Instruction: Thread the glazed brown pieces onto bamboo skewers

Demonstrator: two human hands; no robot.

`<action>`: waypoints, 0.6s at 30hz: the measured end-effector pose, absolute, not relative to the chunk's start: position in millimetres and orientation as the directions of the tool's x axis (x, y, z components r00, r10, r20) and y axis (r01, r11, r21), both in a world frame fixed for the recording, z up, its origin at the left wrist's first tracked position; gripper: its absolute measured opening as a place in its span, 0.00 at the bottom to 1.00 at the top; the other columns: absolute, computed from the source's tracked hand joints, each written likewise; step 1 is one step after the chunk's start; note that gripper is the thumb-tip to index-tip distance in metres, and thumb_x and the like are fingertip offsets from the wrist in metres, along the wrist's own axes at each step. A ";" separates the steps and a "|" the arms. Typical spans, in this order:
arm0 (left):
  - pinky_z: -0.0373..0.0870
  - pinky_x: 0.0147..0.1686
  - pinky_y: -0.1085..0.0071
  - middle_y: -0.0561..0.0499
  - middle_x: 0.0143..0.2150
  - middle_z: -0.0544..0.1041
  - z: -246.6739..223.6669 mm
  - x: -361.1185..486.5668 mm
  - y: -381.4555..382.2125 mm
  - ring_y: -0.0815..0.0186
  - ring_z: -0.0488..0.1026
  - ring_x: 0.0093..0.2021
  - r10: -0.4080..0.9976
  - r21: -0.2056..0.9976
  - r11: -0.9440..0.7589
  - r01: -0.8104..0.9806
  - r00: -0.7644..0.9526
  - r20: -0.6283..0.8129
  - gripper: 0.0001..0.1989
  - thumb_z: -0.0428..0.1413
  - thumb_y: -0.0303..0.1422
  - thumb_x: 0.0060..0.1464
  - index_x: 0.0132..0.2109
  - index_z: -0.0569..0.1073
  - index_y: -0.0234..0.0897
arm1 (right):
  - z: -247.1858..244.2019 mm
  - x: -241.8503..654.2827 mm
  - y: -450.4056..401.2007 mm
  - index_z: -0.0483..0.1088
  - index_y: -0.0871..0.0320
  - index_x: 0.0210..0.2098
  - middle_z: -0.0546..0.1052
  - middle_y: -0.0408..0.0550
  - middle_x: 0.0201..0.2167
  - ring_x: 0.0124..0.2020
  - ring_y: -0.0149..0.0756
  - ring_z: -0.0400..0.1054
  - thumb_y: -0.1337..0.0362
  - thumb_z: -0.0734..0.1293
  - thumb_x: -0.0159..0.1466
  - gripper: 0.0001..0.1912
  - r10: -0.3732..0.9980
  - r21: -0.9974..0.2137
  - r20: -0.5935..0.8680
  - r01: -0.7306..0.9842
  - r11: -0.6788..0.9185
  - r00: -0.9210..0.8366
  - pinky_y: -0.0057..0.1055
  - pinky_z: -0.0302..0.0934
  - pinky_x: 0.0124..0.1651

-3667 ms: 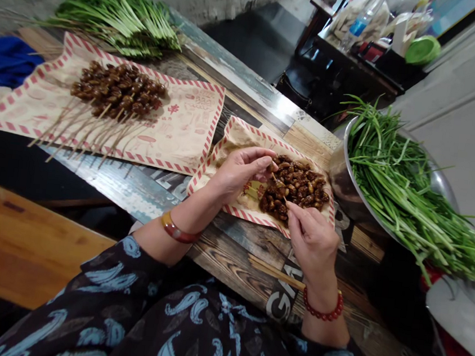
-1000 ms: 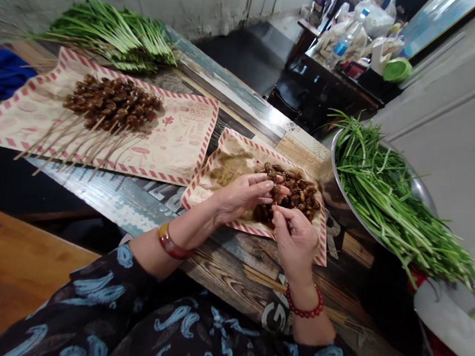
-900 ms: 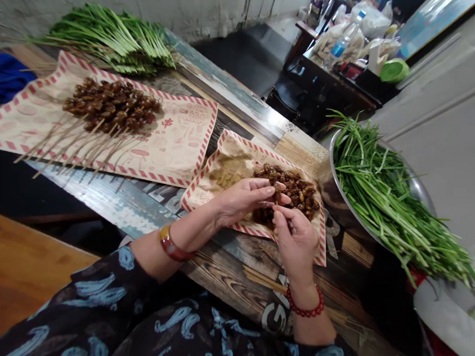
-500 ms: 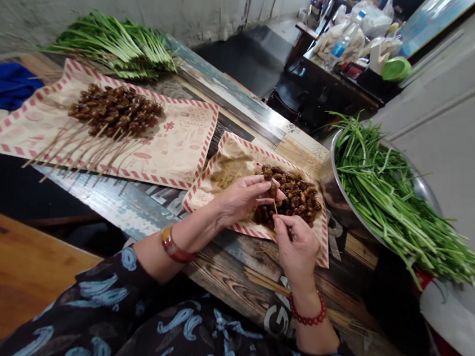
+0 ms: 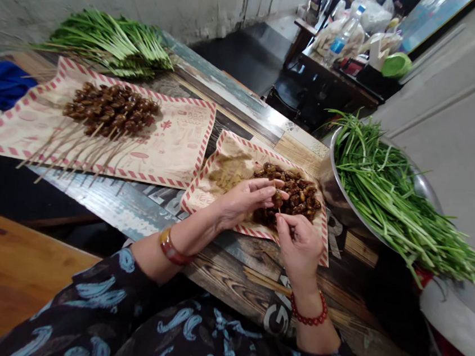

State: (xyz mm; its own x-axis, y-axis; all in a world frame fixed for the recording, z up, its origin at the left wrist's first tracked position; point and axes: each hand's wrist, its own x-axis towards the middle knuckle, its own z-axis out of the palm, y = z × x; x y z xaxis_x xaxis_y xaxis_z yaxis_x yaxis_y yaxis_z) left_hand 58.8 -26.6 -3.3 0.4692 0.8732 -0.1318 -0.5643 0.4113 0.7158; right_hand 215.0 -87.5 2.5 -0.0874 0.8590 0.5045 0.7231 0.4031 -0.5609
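My right hand [image 5: 302, 242] pinches a thin wooden skewer [image 5: 279, 209] low down, its tip pointing up and away. Glossy brown silkworm pupae [image 5: 276, 198] are at the skewer's upper part, where the fingers of my left hand [image 5: 246, 200] close round them; how many are threaded is partly hidden. Beneath and beyond both hands, a loose heap of pupae [image 5: 303, 199] lies on a red-striped paper sheet [image 5: 213, 184]. Over on the left, a larger striped sheet [image 5: 175, 160] carries a stack of finished pupa skewers [image 5: 111, 109], their bare stick ends toward me.
A metal bowl [image 5: 330, 185] heaped with green chives [image 5: 405, 201] stands at the right. More bundled chives [image 5: 111, 40] lie at the far left, near a blue cloth [image 5: 1, 85]. Loose sticks [image 5: 267, 280] rest by the table's near edge. A wooden bench [image 5: 15, 273] is lower left.
The fingers of my left hand have shifted slightly right and extended over the pupae on the skewer. My right hand keeps its pinch, and the view has moved slightly.
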 end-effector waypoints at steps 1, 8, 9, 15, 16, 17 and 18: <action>0.66 0.43 0.71 0.42 0.42 0.81 -2.5 57.1 -25.1 0.68 0.75 0.39 0.890 0.713 0.393 -0.581 0.436 -0.136 0.20 0.66 0.39 0.47 0.46 0.77 0.32 | 1.0 215.6 -87.7 0.74 0.57 0.31 0.76 0.44 0.25 0.26 0.31 0.68 0.66 0.62 0.67 0.10 0.850 -0.538 0.517 0.731 0.419 -0.107 0.29 0.65 0.32; 0.67 0.44 0.69 0.47 0.36 0.80 -1.6 47.3 -18.3 0.68 0.76 0.37 0.958 0.711 0.268 -0.650 0.257 -0.127 0.18 0.66 0.40 0.47 0.42 0.76 0.33 | -8.2 216.5 -90.3 0.74 0.57 0.36 0.78 0.46 0.27 0.29 0.32 0.71 0.69 0.63 0.67 0.07 0.789 -0.399 0.569 0.762 0.511 -0.231 0.30 0.66 0.35; 0.67 0.44 0.69 0.47 0.35 0.80 -1.7 46.8 -18.3 0.67 0.76 0.37 0.959 0.715 0.265 -0.646 0.253 -0.127 0.17 0.66 0.39 0.47 0.42 0.76 0.33 | -8.6 216.4 -90.6 0.74 0.57 0.36 0.78 0.47 0.28 0.29 0.33 0.71 0.69 0.63 0.67 0.07 0.791 -0.392 0.563 0.766 0.510 -0.239 0.30 0.66 0.35; 0.67 0.48 0.66 0.46 0.39 0.81 -0.7 46.2 -18.9 0.67 0.77 0.38 0.957 0.702 0.263 -0.661 0.270 -0.105 0.14 0.64 0.36 0.50 0.41 0.76 0.33 | -8.5 216.0 -91.3 0.74 0.57 0.34 0.77 0.45 0.26 0.28 0.31 0.70 0.69 0.63 0.67 0.08 0.823 -0.458 0.522 0.740 0.493 -0.226 0.28 0.65 0.33; 0.67 0.49 0.65 0.46 0.39 0.81 -0.5 46.2 -18.9 0.66 0.77 0.38 0.954 0.696 0.271 -0.665 0.281 -0.103 0.14 0.64 0.35 0.50 0.41 0.75 0.33 | -8.5 216.1 -91.3 0.74 0.57 0.34 0.76 0.45 0.26 0.28 0.31 0.70 0.69 0.63 0.67 0.08 0.828 -0.475 0.516 0.732 0.488 -0.217 0.28 0.64 0.31; 0.67 0.49 0.65 0.46 0.39 0.81 -0.5 46.4 -18.9 0.66 0.77 0.38 0.951 0.692 0.277 -0.667 0.292 -0.100 0.13 0.64 0.35 0.50 0.41 0.75 0.33 | -8.5 216.1 -91.2 0.74 0.57 0.34 0.76 0.45 0.26 0.28 0.30 0.70 0.69 0.63 0.67 0.08 0.833 -0.491 0.511 0.725 0.483 -0.209 0.27 0.64 0.30; 0.67 0.49 0.65 0.46 0.38 0.81 -0.7 46.8 -18.9 0.66 0.77 0.37 0.949 0.690 0.280 -0.667 0.300 -0.096 0.13 0.64 0.35 0.50 0.41 0.75 0.33 | -8.6 216.2 -91.2 0.74 0.57 0.34 0.76 0.45 0.26 0.28 0.30 0.70 0.69 0.63 0.67 0.08 0.837 -0.504 0.508 0.718 0.481 -0.204 0.27 0.64 0.30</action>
